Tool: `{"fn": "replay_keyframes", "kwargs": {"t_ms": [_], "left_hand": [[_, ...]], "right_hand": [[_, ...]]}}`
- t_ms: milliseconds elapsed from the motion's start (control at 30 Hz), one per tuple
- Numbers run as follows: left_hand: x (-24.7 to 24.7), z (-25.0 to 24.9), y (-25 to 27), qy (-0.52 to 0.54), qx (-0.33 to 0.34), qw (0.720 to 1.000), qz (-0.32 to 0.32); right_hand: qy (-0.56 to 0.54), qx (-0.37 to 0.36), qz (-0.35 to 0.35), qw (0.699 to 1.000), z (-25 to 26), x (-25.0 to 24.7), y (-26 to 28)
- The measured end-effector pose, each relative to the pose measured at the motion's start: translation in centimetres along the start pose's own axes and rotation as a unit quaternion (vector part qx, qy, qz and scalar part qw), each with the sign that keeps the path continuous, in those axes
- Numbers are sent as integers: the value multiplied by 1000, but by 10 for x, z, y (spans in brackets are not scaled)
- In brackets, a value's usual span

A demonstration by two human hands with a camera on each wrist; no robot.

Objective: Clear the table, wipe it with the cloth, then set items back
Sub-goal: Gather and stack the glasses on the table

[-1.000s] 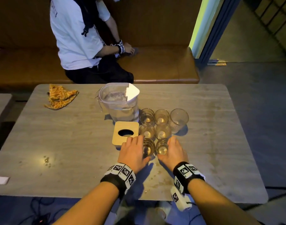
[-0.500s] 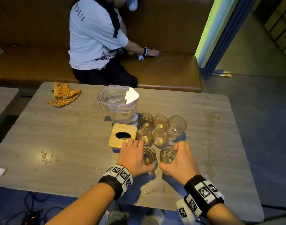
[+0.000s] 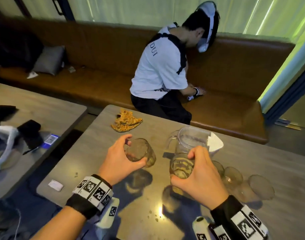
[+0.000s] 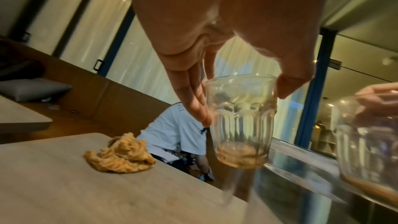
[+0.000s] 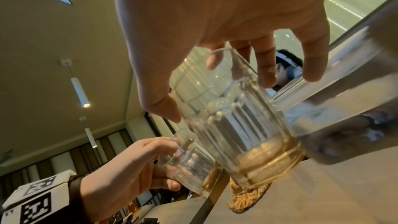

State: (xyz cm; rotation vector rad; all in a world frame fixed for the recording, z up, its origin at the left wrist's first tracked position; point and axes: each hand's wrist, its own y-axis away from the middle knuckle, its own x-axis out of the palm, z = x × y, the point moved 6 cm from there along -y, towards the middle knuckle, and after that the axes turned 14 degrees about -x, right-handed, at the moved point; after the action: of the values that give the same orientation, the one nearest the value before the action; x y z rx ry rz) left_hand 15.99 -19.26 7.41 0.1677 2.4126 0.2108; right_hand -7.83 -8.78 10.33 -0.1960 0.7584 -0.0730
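Each hand holds a ribbed glass with a little amber liquid, lifted above the grey table (image 3: 96, 153). My left hand (image 3: 135, 149) grips one glass (image 3: 144, 151) by its upper part, fingers and thumb on opposite sides, as the left wrist view shows (image 4: 243, 122). My right hand (image 3: 182, 167) grips the other glass (image 3: 180, 168), which is tilted in the right wrist view (image 5: 241, 125). An orange patterned cloth (image 3: 125, 122) lies crumpled near the table's far edge. A clear pitcher (image 3: 191, 141) stands just behind my right hand. Several more glasses (image 3: 233, 177) stand to its right.
A person in a white shirt (image 3: 158, 71) leans over the brown bench behind the table. A second table (image 3: 35, 118) on the left carries black items and a white bag. A small white slip (image 3: 55, 184) lies at the near left corner.
Both hands closed round the two nearest glasses and lifted them off the table, carrying them left and away from the cluster. The head view has swung to the left.
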Motion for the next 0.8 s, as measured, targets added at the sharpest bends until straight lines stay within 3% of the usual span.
{"fn": "replay_keyframes", "kwargs": {"t_ms": [133,300,367,567,800], "left_hand": [[-60,63,-90,12,-26,1000,0],[-125,136,-201,-20,-65,998,-11],[-139,156,-238,-47,-89,995,11],[-137,198,-316,-130,-98,984,79],[-124,217,-357,-182,-71,972,128]], "right_hand": [[1,2,7,1000,23,71,-70],[23,61,6,998,44,168,-160],[3,83,0,997,54,203,-191],[-30,132,22,991,54,304,-262],[39,156,68,985,19,381,-313]]}}
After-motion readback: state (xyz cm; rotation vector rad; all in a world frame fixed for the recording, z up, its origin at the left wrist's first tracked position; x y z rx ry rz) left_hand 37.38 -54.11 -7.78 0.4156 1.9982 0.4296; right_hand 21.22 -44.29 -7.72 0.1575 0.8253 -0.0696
